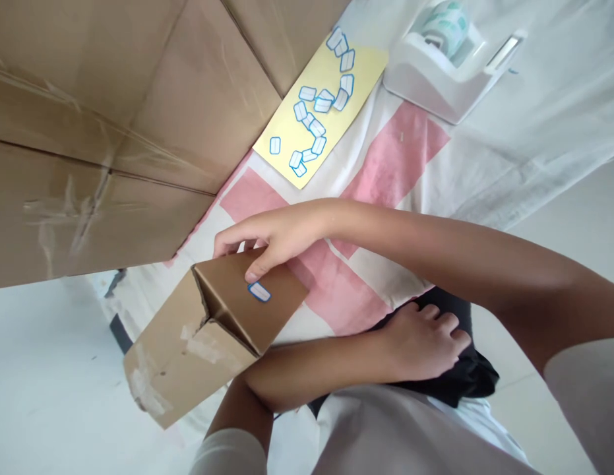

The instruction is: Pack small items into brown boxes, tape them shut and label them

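Note:
My right hand (281,237) is closed over the far edge of a small cardboard box (192,356). Its thumb presses the brown top face beside a white label sticker (260,291) with a blue border, while the other fingers drop behind the edge, partly hidden. The box has a torn, gaping seam and strips of clear tape. My left hand (428,340) rests on dark cloth at my lap, fingers curled, with nothing visible in it; its forearm lies along the near side of the box. Beyond, a yellow sheet (331,128) carries many similar blue-bordered stickers.
Large taped cardboard boxes (153,99) stand at the upper left, against the sheet's edge. A white tape dispenser (435,86) with a roll in it sits at the upper right. Underneath spreads a pink and white cloth (380,158), wrinkled toward the right.

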